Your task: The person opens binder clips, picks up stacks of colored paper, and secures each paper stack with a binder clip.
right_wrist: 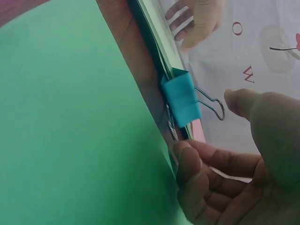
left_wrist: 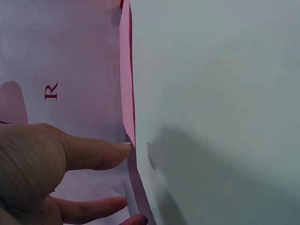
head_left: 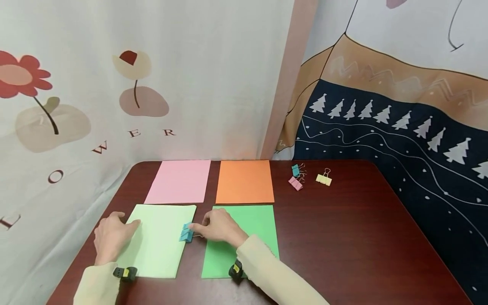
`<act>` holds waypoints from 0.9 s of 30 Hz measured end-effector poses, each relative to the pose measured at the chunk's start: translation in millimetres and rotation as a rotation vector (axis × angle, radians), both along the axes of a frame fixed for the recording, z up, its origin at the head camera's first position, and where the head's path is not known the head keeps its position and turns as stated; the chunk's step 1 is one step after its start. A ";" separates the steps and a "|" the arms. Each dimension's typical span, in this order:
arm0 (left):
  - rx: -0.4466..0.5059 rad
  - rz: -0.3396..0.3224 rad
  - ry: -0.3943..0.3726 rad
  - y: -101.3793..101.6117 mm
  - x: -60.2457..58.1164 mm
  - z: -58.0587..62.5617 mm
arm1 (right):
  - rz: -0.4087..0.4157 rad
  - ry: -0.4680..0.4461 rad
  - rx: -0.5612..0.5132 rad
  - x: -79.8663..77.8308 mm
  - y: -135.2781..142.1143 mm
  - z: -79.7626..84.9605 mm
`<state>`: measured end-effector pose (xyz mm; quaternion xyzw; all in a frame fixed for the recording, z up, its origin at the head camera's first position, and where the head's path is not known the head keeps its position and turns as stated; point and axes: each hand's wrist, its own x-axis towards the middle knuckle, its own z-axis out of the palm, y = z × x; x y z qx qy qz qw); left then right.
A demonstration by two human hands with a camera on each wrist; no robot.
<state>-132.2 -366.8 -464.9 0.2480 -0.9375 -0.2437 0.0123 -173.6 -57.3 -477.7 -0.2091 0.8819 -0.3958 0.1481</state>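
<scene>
Right fingers (right_wrist: 229,161) at blue clip (right_wrist: 182,98), pale sheets (head_left: 158,241)

A reddish-brown table (head_left: 362,228) with rounded far corners stands before a whitish curtain (head_left: 221,84) printed with a red flower (head_left: 16,75), a smaller cream flower (head_left: 142,67) and slanting letters (head_left: 99,147), L, O, W, E, R. Right of a pinkish band (head_left: 285,84), tan hills (head_left: 381,65) rise above navy cloth (head_left: 343,154) with white trees (head_left: 382,114).
</scene>
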 end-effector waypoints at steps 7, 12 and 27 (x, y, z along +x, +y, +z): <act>0.051 -0.012 0.111 8.6 -4.6 3.5 | 0.100 0.103 0.033 -5.3 16.9 10.9; 0.125 -0.087 0.163 14.4 -16.9 5.5 | 0.105 0.133 0.089 -6.4 33.9 17.7; 0.099 -0.289 0.216 24.0 -49.0 11.0 | 0.059 0.201 0.092 -23.2 88.0 21.2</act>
